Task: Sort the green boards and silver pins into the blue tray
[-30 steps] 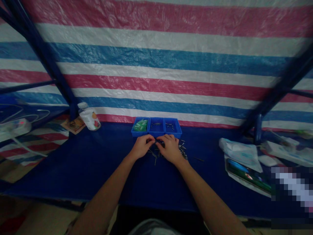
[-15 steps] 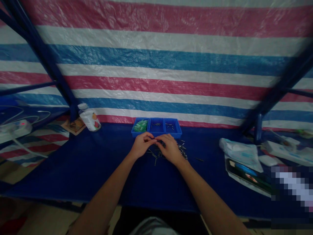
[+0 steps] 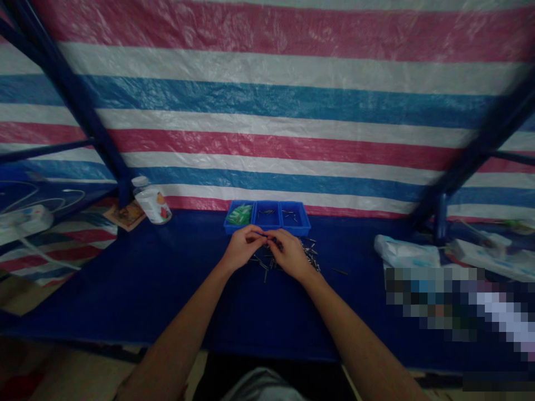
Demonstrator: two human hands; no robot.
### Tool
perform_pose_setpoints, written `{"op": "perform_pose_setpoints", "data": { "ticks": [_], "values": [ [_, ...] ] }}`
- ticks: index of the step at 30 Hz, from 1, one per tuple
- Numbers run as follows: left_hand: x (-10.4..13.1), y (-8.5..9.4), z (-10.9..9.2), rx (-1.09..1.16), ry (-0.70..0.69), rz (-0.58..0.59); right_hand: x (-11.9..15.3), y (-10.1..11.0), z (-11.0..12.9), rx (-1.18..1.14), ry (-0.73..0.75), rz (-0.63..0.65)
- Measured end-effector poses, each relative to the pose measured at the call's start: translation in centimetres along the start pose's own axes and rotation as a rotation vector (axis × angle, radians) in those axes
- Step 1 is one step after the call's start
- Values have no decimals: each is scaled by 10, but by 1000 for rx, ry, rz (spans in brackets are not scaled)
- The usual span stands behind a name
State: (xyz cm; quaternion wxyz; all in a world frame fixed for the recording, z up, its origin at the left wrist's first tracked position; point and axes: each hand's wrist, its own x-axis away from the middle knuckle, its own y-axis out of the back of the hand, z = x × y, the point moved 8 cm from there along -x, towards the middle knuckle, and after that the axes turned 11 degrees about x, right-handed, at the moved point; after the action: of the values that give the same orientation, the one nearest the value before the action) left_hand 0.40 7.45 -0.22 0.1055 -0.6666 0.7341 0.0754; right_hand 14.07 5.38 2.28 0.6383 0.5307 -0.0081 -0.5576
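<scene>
My left hand (image 3: 243, 248) and my right hand (image 3: 289, 253) meet at the fingertips just in front of a blue three-compartment tray (image 3: 267, 228). Both are closed in a pinch around something too small to make out. Under and beside my right hand lies a pile of small dark metal parts (image 3: 310, 256), partly hidden by that hand. The tray's left compartment holds green pieces (image 3: 240, 214). A few small metal pieces lie in the middle and right compartments.
A white bottle (image 3: 154, 205) and a brown packet (image 3: 125, 214) stand at the back left. At the right are a plastic packet (image 3: 405, 253) and a power strip (image 3: 480, 259). One thin dark piece (image 3: 340, 271) lies right of the pile.
The fingers of my right hand have shifted slightly at the fingertips. Both hands stay in nearly the same place.
</scene>
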Motion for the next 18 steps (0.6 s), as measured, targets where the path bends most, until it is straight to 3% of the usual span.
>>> {"op": "perform_pose_setpoints", "data": {
  "ticks": [13, 18],
  "values": [
    [3, -3, -4, -141, -47, 42, 1, -5, 6, 61, 58, 98],
    [3, 2, -7, -214, -73, -34, 0, -7, -2, -68, -15, 64]
  ]
}}
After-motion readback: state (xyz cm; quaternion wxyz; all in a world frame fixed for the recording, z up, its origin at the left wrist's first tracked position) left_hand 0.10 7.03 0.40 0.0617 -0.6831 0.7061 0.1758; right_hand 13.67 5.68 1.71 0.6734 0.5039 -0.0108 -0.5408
